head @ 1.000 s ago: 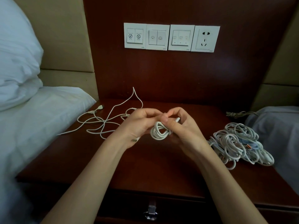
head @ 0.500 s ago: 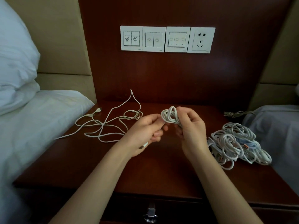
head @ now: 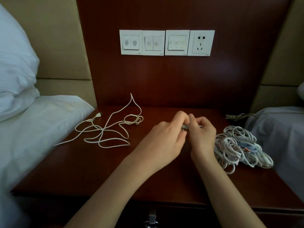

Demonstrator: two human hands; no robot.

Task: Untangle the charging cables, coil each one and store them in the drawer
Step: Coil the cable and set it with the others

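Head view, and both hands meet just right of the frame's centre, above the dark wooden nightstand (head: 102, 171). The left hand (head: 166, 139) and the right hand (head: 203, 135) are each curled in on one small coil (head: 185, 127) of white charging cable. Fingertips pinch it from both sides, and only a sliver of the bundle shows between them. The left fingertips are blurred.

Left of centre, a loose cable (head: 108, 129) sprawls in wide open loops over the tabletop. One plug end lies near the white sheet (head: 32, 129) and one strand arches up against the back panel.

Right of centre, just beside the right wrist, sits a pile of cables (head: 238, 148), white loops heaped together with a bit of orange showing.

At the bottom edge is the drawer (head: 181, 216), front shut, with its metal pull (head: 152, 218) between the forearms. The switch panel (head: 167, 42) is at upper centre and a pillow (head: 14, 63) at upper left.
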